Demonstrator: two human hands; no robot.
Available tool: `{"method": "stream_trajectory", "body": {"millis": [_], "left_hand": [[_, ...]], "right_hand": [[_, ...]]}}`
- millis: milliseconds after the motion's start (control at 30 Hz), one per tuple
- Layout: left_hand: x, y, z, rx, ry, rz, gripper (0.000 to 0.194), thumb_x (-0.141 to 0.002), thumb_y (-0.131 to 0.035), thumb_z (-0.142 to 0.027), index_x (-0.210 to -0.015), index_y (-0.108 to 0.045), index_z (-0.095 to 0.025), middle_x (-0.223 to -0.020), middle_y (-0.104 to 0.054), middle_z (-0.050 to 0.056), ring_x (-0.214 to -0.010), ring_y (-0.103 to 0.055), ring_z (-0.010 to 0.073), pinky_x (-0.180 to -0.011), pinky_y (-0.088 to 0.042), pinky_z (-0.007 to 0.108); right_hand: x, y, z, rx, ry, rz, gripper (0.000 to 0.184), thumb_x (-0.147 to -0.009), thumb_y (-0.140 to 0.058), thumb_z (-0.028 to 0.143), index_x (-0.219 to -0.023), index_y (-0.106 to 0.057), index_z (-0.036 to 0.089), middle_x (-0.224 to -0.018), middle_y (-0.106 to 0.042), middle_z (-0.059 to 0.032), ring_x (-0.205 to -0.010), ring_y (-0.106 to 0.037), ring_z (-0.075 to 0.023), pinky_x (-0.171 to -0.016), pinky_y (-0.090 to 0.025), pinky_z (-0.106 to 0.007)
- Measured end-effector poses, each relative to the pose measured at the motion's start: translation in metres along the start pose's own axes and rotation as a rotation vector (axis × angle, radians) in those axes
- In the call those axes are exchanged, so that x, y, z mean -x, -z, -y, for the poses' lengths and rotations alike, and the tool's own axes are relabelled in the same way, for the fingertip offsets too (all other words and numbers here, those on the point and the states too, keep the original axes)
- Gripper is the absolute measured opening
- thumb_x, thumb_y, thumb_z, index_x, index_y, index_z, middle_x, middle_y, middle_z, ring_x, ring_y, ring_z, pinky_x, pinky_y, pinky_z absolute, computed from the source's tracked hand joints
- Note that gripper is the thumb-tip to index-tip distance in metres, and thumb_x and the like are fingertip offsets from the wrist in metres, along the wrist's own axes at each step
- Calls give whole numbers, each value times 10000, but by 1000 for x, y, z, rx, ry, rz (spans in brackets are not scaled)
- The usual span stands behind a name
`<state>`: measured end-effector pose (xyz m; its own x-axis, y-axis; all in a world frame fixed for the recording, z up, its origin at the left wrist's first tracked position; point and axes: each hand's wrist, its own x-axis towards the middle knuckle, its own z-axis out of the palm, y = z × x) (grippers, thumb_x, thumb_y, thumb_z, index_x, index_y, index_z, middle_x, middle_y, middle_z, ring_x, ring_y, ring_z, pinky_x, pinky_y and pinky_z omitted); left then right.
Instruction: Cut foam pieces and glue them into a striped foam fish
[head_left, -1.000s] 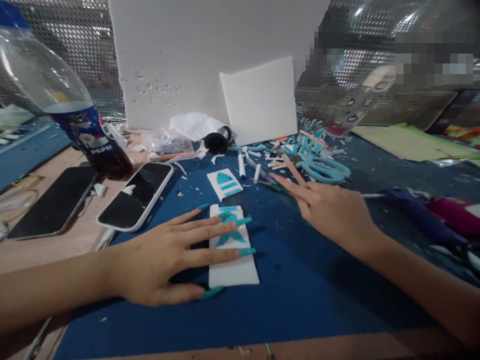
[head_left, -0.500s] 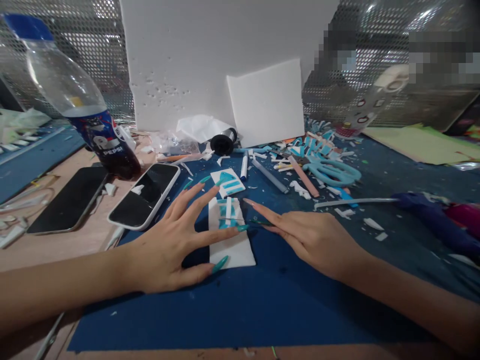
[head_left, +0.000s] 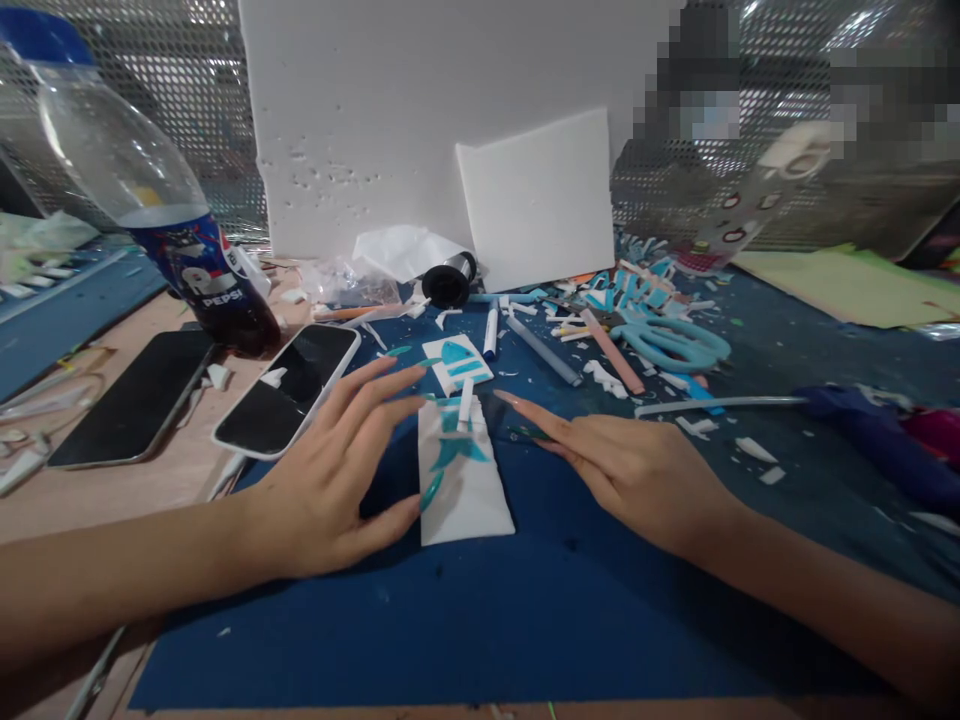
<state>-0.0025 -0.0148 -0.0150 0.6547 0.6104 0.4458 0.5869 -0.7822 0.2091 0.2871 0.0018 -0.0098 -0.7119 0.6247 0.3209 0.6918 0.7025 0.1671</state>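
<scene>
A white rectangular foam piece (head_left: pixel 469 505) lies on the blue mat, with a blue fish-tail shape on it. A loose white strip (head_left: pixel 466 403) sits tilted across its upper part. Just above is a smaller white piece (head_left: pixel 454 368) bearing a blue fish head and stripes. My left hand (head_left: pixel 341 470) is open, palm down, its thumb on the larger piece's left edge and its fingers beside the upper edge. To the right, my right hand (head_left: pixel 630 475) pinches a thin blade (head_left: pixel 461 435), blurred in part, its tip over the tail drawing; the index finger is stretched out.
Two phones (head_left: pixel 289 395) and a Pepsi bottle (head_left: pixel 202 270) stand left. Behind are a black spool (head_left: pixel 448 280), markers (head_left: pixel 544 350) and white boards (head_left: pixel 536 205). Light-blue scissors (head_left: pixel 675 340), foam scraps and a glue gun (head_left: pixel 862 430) lie right. A person shows blurred behind.
My left hand has drawn back left with its fingers closer together, uncovering the tail drawing. The white strip has tilted and shifted. My right hand has barely moved.
</scene>
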Motion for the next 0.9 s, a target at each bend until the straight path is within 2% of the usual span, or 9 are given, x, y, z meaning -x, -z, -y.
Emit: {"method": "stream_trajectory", "body": {"millis": [100, 200, 333, 500, 633, 733, 800, 900], "left_hand": [[-3, -4, 3, 88, -39, -105, 640, -852, -581, -265, -1356, -221, -103, -1361, -385, 234, -1352, -280, 319, -1084, -299, 527], [-7, -9, 5, 74, -95, -86, 664, -875, -579, -294, -1385, -195, -112, -1337, -454, 219, -1344, -322, 318, -1072, -331, 535], [-11, -11, 5, -19, -133, -68, 445, -930, -502, -305, -1305, -360, -113, -1203, -596, 169, -1171, -545, 247, -995, -461, 405], [-9, -7, 4, -81, -97, -93, 315, -932, -499, -249, -1207, -461, -99, -1144, -625, 155, -1086, -588, 222, -945, -495, 349], [-9, -7, 9, -137, 129, -156, 316, -932, -462, -183, -1238, -442, -105, -1239, -559, 166, -1195, -512, 242, -992, -459, 386], [-11, -8, 12, -189, 273, -134, 412, -937, -435, -198, -1322, -361, -73, -1412, -377, 219, -1341, -331, 305, -1049, -383, 477], [-10, -7, 10, -176, 224, -92, 438, -940, -427, -221, -1345, -339, -79, -1464, -288, 221, -1385, -231, 318, -1080, -323, 507], [-7, -2, 5, -51, -12, 60, 479, -938, -428, -307, -1381, -321, -159, -1504, -223, 176, -1407, -165, 317, -1103, -258, 528]], "right_hand": [[-1, 1, 3, 36, 96, -21, 482, -913, -335, 83, -1355, -475, 213, -574, -551, 17, -506, -513, -113, -490, -373, -209], [-4, 1, 8, 31, 175, -50, 484, -892, -328, 32, -1313, -517, 177, -568, -513, 23, -493, -482, -112, -490, -367, -220], [-7, 0, 14, -25, 215, -78, 482, -880, -313, 6, -1285, -537, 140, -570, -507, 22, -492, -476, -110, -497, -380, -223], [-8, -1, 12, -27, 174, -66, 448, -904, -339, 54, -1287, -547, 158, -557, -520, 18, -487, -499, -120, -488, -395, -229], [-6, -2, -3, -91, 6, -32, 450, -925, -370, 124, -1361, -465, 189, -663, -651, -4, -572, -590, -130, -503, -432, -221], [-7, -2, -18, -204, -135, -31, 468, -922, -376, 140, -1385, -427, 178, -752, -713, -17, -661, -654, -155, -503, -463, -232], [-7, -1, -26, -265, -192, 5, 481, -924, -347, 134, -1398, -405, 188, -641, -690, 2, -602, -649, -154, -428, -434, -222], [-8, 2, -31, -280, -194, 65, 508, -930, -345, 137, -1432, -339, 217, -498, -615, 42, -467, -594, -131, -363, -395, -200]]}}
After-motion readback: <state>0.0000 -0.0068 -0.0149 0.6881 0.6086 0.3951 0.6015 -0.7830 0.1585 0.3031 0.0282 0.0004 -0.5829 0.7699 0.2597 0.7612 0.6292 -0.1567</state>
